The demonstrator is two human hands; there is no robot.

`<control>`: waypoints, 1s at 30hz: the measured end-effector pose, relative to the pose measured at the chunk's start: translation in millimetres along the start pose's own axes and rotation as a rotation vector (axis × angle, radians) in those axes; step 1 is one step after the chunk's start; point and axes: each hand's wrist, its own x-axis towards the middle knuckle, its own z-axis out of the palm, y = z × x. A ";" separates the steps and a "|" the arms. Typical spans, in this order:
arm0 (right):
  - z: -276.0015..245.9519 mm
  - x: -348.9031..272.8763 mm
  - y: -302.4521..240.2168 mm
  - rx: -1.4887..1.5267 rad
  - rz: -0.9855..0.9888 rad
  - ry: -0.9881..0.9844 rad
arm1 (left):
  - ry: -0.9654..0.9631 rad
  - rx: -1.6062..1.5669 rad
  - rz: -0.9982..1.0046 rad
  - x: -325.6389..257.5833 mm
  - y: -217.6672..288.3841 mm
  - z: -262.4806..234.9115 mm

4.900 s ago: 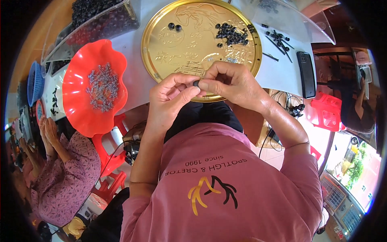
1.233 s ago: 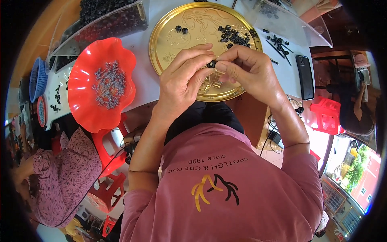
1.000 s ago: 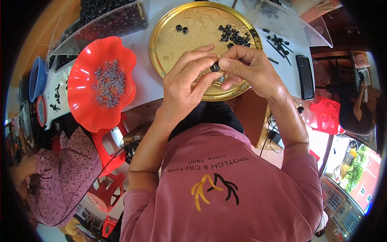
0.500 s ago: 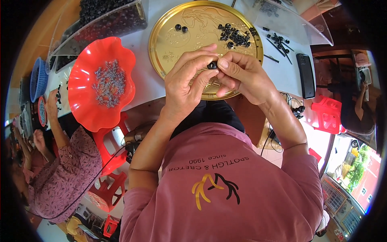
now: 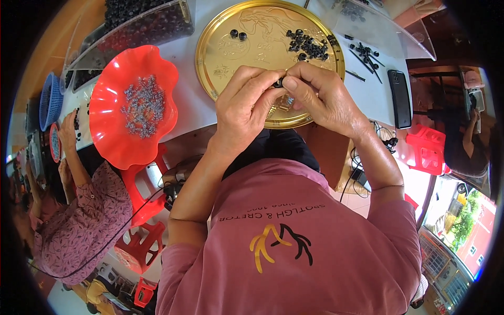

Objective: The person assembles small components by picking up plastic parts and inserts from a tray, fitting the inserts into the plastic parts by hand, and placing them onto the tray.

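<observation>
A white table [image 5: 189, 107] stretches ahead of the hands, and on it, directly beneath and beyond them, sits a round gold tray [image 5: 231, 63] with embossed patterns. A heap of small black parts [image 5: 307, 44] lies on the tray just beyond the right hand, and two single black pieces [image 5: 238, 35] rest beyond the left hand. Out to the left of the left hand stands a red scalloped bowl [image 5: 131, 105] holding small grey metal bits [image 5: 140, 104], with a clear bin of dark parts [image 5: 136, 23] farther off beyond it. To the right of the right hand lies a dark phone [image 5: 401, 98], with loose black pieces [image 5: 365, 52] beyond it. Red plastic stools [image 5: 428, 149] stand on the floor at either side, and another person in a patterned purple sleeve [image 5: 86, 220] works far to the left. The left hand [image 5: 244, 107] comes up from below with its fingers curled, thumb and forefinger pressed against a small black part [image 5: 278, 82]. The right hand [image 5: 320, 97] meets it from the other side, fingertips pinching the same part, so both hands touch above the near rim of the tray.
</observation>
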 end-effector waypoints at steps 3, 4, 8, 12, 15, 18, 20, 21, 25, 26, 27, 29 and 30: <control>1.2 -0.2 -0.1 -0.135 -0.248 0.040 | 0.029 -0.027 0.035 -0.4 1.8 0.6; 1.7 -0.8 -3.3 -0.121 -0.238 0.047 | 0.033 -0.032 0.026 1.0 4.3 -0.3; 8.0 -0.4 -0.1 -0.067 -0.248 0.099 | 0.047 -0.072 0.000 2.9 7.5 0.5; 11.2 -2.3 -4.7 -0.101 -0.265 0.105 | 0.056 -0.089 0.016 4.6 4.8 2.6; 14.7 -3.8 -6.7 -0.024 -0.070 0.142 | 0.030 -0.112 0.013 5.6 6.0 3.1; 16.7 -1.7 -5.3 0.017 -0.054 0.197 | 0.015 -0.135 -0.062 5.5 9.2 4.2; 15.0 2.3 -2.5 -0.144 -0.273 0.319 | 0.013 -0.347 -0.237 5.7 12.1 6.1; 13.6 3.2 -1.1 -0.144 -0.273 0.319 | 0.013 -0.347 -0.238 5.1 15.3 6.4; 13.8 7.2 7.0 -0.300 -0.466 0.333 | 0.058 -0.742 -0.540 -0.1 16.7 7.1; 14.5 8.8 8.4 -0.332 -0.527 0.334 | 0.074 -0.731 -0.527 -0.6 15.5 7.0; 14.4 9.8 9.8 -0.330 -0.526 0.333 | 0.074 -0.729 -0.529 -0.9 16.0 6.2; 12.9 11.2 13.3 -0.398 -0.615 0.331 | 0.062 -0.814 -0.609 0.6 17.6 4.6; 11.0 12.5 15.3 -0.396 -0.613 0.332 | 0.060 -0.813 -0.611 1.3 17.0 3.6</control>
